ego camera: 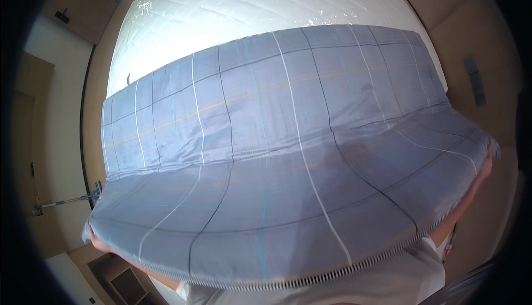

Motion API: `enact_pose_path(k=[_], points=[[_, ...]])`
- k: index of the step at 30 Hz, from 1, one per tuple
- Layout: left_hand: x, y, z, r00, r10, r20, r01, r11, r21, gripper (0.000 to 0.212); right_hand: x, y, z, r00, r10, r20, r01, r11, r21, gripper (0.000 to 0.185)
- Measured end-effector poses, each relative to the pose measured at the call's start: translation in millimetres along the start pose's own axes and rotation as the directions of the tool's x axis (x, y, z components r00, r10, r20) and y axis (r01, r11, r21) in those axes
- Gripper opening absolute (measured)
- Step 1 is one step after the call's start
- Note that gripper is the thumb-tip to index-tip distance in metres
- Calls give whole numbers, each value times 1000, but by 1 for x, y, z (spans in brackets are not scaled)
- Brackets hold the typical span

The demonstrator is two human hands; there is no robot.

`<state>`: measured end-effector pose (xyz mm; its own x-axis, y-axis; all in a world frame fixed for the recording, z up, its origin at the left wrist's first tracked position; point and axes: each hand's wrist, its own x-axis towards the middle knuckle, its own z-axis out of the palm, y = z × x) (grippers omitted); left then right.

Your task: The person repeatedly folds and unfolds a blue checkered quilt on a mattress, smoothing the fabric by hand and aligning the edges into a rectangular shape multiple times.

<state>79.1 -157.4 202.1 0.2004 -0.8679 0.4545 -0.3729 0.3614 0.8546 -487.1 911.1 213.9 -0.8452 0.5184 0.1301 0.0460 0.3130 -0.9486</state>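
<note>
A blue-grey checked cloth point(257, 114), like a sheet or bed cover, lies over the near part of a pale mattress point(232, 14) with a shiny, clear plastic-like film on it. Its near part is lifted and stretched between my hands, with a black-and-white striped edge hanging close to my body. My left hand point(97, 240) grips the near left corner. At the far right, my right hand point(490, 163) holds the other near corner. A crease runs across the cloth where the lifted part meets the mattress.
A mop-like tool point(79, 200) with a blue and grey handle is at the left. A wooden door with a dark handle point(62, 15) stands at the upper left. Open wooden shelving point(124, 280) shows at the lower left, and a wooden panel point(494, 55) is on the right.
</note>
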Motion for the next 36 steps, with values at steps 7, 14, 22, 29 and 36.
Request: enact_pose_path(k=[7, 14, 22, 29, 36], points=[[1, 160, 295, 989, -140, 38, 142, 989, -43, 33, 66, -99, 327, 995, -14, -103, -3, 987, -160, 47], [-204, 101, 379, 759, 187, 624, -466, 825, 319, 53, -194, -58, 551, 457, -575, 679, 788, 616, -9, 50], [-260, 14, 323, 520, 275, 809, -758, 584, 289, 57, -327, -17, 584, 222, -473, 852, 954, 284, -91, 53], [-141, -79, 308, 819, 103, 564, -500, 611, 614, 58, -328, -15, 590, 223, -435, 872, 961, 248, -122, 54], [-65, -141, 296, 956, -206, 211, -45, 604, 796, 65, -332, -13, 597, 202, -443, 874, 974, 182, -133, 55]])
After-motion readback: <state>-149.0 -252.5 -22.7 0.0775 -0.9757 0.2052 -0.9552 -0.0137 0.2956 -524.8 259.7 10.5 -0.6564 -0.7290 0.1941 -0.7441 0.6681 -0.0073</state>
